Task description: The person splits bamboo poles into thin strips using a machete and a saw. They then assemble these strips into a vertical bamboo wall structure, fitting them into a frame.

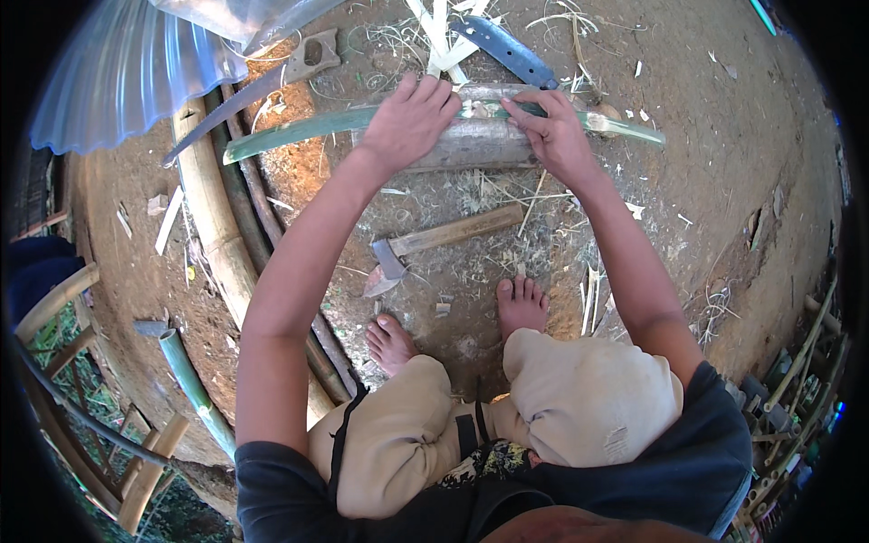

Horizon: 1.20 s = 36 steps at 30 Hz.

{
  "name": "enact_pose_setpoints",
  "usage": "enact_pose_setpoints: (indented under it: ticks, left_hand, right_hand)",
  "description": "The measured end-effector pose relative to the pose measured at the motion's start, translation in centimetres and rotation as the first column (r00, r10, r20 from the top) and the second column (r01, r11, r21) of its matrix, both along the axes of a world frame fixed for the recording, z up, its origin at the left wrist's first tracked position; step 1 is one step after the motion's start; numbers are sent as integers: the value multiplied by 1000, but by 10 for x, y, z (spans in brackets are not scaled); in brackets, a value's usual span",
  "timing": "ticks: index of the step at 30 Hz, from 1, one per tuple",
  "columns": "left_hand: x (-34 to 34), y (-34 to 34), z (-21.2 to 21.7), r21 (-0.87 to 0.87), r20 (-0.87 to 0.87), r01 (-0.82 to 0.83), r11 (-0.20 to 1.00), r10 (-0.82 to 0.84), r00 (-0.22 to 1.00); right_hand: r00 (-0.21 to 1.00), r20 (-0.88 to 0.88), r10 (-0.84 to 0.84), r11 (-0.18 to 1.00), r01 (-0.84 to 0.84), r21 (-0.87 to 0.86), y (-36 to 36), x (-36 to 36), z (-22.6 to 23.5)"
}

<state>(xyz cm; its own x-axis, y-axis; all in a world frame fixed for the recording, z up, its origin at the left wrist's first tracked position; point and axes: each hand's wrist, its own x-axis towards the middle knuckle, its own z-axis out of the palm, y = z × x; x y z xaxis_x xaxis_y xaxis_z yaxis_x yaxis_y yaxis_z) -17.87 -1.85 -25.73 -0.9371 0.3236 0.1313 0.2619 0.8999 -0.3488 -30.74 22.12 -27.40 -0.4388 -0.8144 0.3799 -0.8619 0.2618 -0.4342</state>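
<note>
The person is squatting on the earth floor (724,154) and is pressing a long green bamboo strip (299,129) across a grey log (475,145), which is serving as a support so the strip is not bending. The left hand (409,118) is lying flat on the strip with fingers spread, not clenched, holding it down. The right hand (554,131) is pinching the strip between fingertips, probably to steady it. A hatchet (434,244) is resting near the feet, and a curved blade (262,86) is lying behind.
</note>
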Motion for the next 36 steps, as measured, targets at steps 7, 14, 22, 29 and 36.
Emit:
enact_pose_setpoints:
  ticks: [7, 14, 22, 29, 36]
  left_hand:
    - [-4, -5, -5, 276, 90, -45, 960, 21, 996]
    - [-3, -11, -10, 376, 25, 17, 927, -28, 999]
    - [5, -9, -9, 368, 23, -21, 929, 13, 1000]
    - [5, -9, -16, 398, -32, 3, 917, 10, 999]
    - [4, -2, -3, 337, 55, -86, 937, 72, 996]
  right_hand:
    - [1000, -10, 4, 999, -4, -37, 1, 0, -6]
    - [999, -27, 39, 998, -40, -38, 0, -1, -3]
    - [998, 52, 38, 998, -36, -49, -6, 1, -1]
    - [997, 43, 56, 998, -56, -4, -6, -5, 2]
    - [994, 61, 93, 995, -91, -33, -5, -14, -4]
